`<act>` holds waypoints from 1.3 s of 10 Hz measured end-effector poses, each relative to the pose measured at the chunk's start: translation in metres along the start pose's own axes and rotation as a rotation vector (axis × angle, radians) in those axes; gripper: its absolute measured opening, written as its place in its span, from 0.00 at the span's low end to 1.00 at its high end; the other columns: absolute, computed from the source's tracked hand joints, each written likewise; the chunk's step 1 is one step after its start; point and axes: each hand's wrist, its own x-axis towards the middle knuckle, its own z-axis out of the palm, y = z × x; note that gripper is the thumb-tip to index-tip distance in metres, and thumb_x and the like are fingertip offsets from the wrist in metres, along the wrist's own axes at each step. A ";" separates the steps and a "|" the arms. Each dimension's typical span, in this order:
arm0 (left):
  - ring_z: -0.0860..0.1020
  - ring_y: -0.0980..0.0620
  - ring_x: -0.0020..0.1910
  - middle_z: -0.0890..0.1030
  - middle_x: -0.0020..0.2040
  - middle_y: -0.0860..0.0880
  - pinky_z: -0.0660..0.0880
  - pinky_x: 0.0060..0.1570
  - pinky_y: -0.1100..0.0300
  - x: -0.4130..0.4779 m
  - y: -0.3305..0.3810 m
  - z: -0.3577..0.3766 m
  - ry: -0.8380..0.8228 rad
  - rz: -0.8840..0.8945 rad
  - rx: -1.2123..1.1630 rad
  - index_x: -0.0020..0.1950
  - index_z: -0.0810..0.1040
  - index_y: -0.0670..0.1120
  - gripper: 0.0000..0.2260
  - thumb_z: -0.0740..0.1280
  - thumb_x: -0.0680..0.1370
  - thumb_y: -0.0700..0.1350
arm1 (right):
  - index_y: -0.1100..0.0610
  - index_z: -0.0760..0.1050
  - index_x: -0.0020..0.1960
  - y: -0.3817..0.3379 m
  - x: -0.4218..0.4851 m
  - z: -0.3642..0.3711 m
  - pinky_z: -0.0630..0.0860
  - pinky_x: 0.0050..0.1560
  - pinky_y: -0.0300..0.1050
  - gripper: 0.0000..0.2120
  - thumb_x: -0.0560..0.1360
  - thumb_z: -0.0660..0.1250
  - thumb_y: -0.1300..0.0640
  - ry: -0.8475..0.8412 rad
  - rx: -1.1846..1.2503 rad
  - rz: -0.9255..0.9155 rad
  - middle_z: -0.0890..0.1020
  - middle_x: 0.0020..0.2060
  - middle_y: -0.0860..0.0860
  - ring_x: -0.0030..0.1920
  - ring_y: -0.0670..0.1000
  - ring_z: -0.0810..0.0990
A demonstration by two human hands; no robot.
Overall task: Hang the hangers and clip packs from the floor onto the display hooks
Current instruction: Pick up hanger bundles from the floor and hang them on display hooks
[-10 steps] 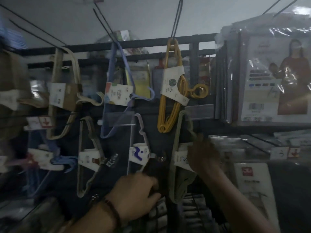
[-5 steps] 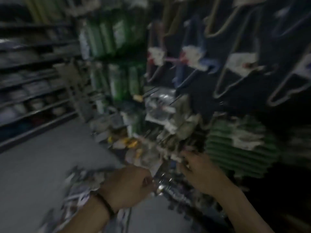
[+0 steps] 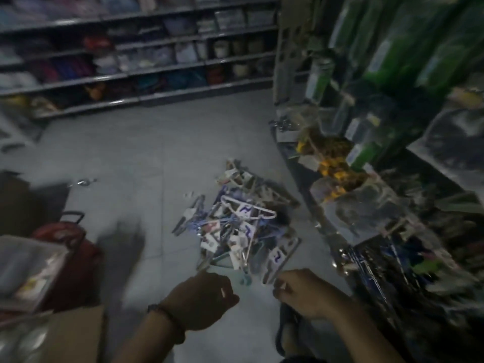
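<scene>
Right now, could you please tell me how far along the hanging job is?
Done: cannot be judged, since the hooks are not clearly in view. In hand: nothing visible. The left hand and right hand reach toward the pile, and each grip is too blurred to read. Left: that whole tangled pile of hangers and packs lies on the floor.

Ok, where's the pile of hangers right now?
Head view, centre: the pile lies on the floor, just beyond the left hand and right hand, with the display rack to its right.
</scene>
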 end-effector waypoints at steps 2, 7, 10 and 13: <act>0.83 0.55 0.55 0.85 0.58 0.53 0.81 0.59 0.55 0.078 -0.032 -0.037 -0.039 -0.152 -0.164 0.61 0.82 0.55 0.13 0.64 0.83 0.59 | 0.50 0.77 0.48 -0.007 0.112 -0.068 0.80 0.50 0.49 0.08 0.82 0.64 0.47 0.020 0.002 -0.052 0.84 0.45 0.49 0.44 0.45 0.83; 0.83 0.51 0.58 0.84 0.62 0.49 0.80 0.59 0.58 0.403 -0.158 -0.025 -0.153 -0.261 -0.455 0.65 0.81 0.47 0.12 0.62 0.86 0.48 | 0.58 0.78 0.52 0.056 0.497 -0.122 0.80 0.52 0.53 0.13 0.83 0.65 0.48 -0.157 -0.129 0.083 0.84 0.49 0.58 0.48 0.56 0.82; 0.80 0.45 0.64 0.82 0.65 0.44 0.75 0.63 0.56 0.571 -0.246 0.087 -0.189 -0.522 -0.733 0.68 0.78 0.45 0.15 0.64 0.84 0.49 | 0.58 0.74 0.67 0.095 0.704 -0.074 0.78 0.62 0.55 0.18 0.81 0.69 0.51 -0.075 -0.352 0.102 0.80 0.63 0.59 0.61 0.59 0.79; 0.82 0.43 0.44 0.81 0.55 0.39 0.80 0.46 0.52 0.724 -0.271 0.190 0.027 -0.841 -1.443 0.65 0.74 0.41 0.16 0.64 0.85 0.52 | 0.59 0.56 0.83 0.138 0.852 0.004 0.70 0.72 0.63 0.34 0.85 0.59 0.41 -0.130 -0.353 0.112 0.66 0.79 0.61 0.76 0.66 0.68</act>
